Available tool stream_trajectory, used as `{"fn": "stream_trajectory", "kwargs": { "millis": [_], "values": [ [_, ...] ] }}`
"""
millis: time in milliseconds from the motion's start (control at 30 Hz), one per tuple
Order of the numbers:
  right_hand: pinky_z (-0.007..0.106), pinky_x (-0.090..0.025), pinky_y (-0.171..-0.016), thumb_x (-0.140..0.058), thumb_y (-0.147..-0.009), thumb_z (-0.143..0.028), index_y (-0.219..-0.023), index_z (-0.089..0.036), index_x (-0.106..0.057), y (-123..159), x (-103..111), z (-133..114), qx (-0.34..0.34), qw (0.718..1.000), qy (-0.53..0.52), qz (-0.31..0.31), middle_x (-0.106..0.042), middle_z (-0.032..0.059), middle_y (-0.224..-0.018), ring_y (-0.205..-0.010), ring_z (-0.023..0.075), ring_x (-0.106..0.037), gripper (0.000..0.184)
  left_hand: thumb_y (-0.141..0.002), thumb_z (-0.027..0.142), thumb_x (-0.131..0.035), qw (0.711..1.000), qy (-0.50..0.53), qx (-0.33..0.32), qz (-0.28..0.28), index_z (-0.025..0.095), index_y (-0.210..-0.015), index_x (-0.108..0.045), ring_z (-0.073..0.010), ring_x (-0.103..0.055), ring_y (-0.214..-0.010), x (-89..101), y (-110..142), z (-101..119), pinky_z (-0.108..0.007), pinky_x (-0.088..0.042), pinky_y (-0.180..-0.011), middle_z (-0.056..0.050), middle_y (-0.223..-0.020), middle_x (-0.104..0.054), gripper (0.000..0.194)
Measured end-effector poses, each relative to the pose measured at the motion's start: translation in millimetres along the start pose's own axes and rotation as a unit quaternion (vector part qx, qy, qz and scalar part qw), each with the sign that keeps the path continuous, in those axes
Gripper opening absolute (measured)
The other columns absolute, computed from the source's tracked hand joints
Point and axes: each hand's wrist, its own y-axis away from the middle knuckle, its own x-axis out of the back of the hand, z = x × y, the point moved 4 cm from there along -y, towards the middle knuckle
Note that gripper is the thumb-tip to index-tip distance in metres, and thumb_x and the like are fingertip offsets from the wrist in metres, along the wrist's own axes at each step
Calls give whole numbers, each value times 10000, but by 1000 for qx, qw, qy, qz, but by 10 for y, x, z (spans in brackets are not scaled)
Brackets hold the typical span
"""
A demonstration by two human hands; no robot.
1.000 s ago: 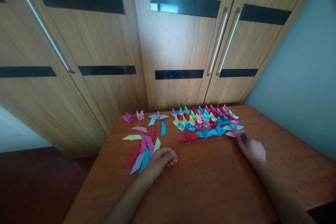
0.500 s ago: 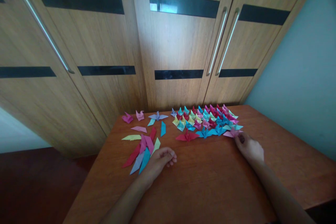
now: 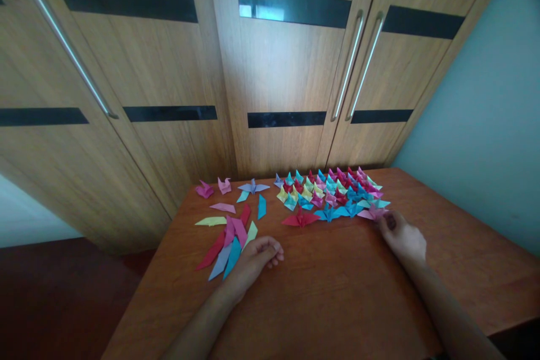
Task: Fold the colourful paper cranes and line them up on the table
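My right hand (image 3: 403, 238) is at the right end of the front row, its thumb and fingers pinched at the right wing of a pink origami crane (image 3: 372, 212). The crane rests on the table, and my fingers partly cover its wing. My left hand (image 3: 262, 256) rests on the table with its fingers curled in and nothing seen in them. Beside it lies a loose pile of flat folded paper strips, among them a blue strip (image 3: 232, 257), a red strip (image 3: 211, 252) and a pale green strip (image 3: 252, 233). A red crane (image 3: 301, 217) sits between the hands, farther back.
Close rows of coloured cranes (image 3: 331, 188) stand at the back right of the wooden table (image 3: 329, 298). A lilac crane (image 3: 253, 186) and two narrow pink folded birds, one a magenta bird (image 3: 205, 189), stand at the back left. Wardrobe doors (image 3: 287, 67) rise behind.
My right hand has shifted very slightly right, still at the pink crane's wing. My left hand and the paper pieces stay where they were.
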Motion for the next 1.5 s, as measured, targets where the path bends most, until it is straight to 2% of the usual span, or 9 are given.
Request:
{"fn": "stream_trajectory", "kwargs": {
  "millis": [133, 233, 400, 600, 700, 800, 1033, 1333, 1500],
  "values": [
    [259, -359, -521, -440, -838, -469, -966, -201, -623, 112, 146, -143, -6, 996, -65, 62, -686, 77, -799, -662, 219, -622, 349, -782, 418, -558, 1000, 2, -3, -8, 151, -745, -596, -130, -542, -644, 5, -17, -26, -228, -388, -584, -36, -735, -639, 273],
    [256, -405, -583, -416, -852, -454, -912, -182, -632, 267, 235, -521, 72, 982, -162, 61, -686, 81, -795, -683, 204, -622, 353, -779, 416, -562, 1000, 13, -10, -2, 152, -761, -596, -130, -547, -642, 6, -18, -28, -223, -393, -573, -38, -737, -639, 267],
    [237, -421, -604, -425, -864, -404, -840, -208, -618, 669, 226, -1499, 242, 920, -304, -51, -661, 24, -724, -633, 162, -592, 276, -781, 416, -562, 996, 43, -41, 70, 165, -793, -579, -127, -550, -624, 160, -10, 79, -211, -393, -530, -38, -778, -629, 253],
    [208, -355, -531, -453, -849, -290, -728, -203, -597, 1113, -112, -2213, 303, 886, -311, -163, -594, -18, -599, -554, 126, -551, 207, -829, 390, -504, 960, -87, -149, 223, 170, -891, -595, -148, -574, -712, 768, -192, 298, -241, -439, -629, -47, -853, -634, 246],
    [208, -325, -539, -463, -846, -264, -722, -204, -587, 1239, -215, -2266, 324, 888, -279, -172, -599, -21, -619, -570, 120, -546, 186, -826, 337, -499, 906, -278, -142, 286, 175, -924, -596, -184, -602, -798, 1034, -405, 383, -282, -455, -714, -48, -878, -653, 213],
    [212, -314, -565, -461, -852, -251, -740, -208, -578, 1300, -209, -2256, 347, 887, -253, -169, -608, -20, -659, -611, 120, -554, 168, -807, 312, -551, 877, -358, -120, 296, 171, -919, -614, -219, -605, -842, 1139, -680, 451, -329, -444, -769, -63, -877, -660, 191],
    [213, -301, -590, -456, -853, -229, -749, -208, -553, 1333, -157, -2275, 379, 886, -215, -159, -609, -11, -703, -643, 121, -541, 144, -866, 319, -558, 863, -402, -90, 293, 136, -1122, -551, -216, -587, -947, 961, -1162, 587, -406, -492, -812, -89, -1101, -584, 315],
    [218, -294, -579, -475, -840, -228, -745, -208, -567, 1318, -178, -2261, 363, 886, -242, -159, -610, -8, -691, -632, 118, -537, 135, -884, 313, -535, 850, -423, -116, 291, 149, -1165, -526, -210, -578, -976, 765, -1015, 764, -410, -503, -814, -86, -1157, -557, 326],
    [219, -330, -569, -481, -851, -283, -721, -200, -580, 1264, -176, -2224, 313, 859, -361, -186, -587, -10, -635, -590, 117, -528, 184, -888, 319, -522, 836, -441, -134, 297, 155, -1116, -558, -198, -587, -935, 701, -763, 785, -379, -504, -796, -76, -1108, -582, 283]
  ]
}}
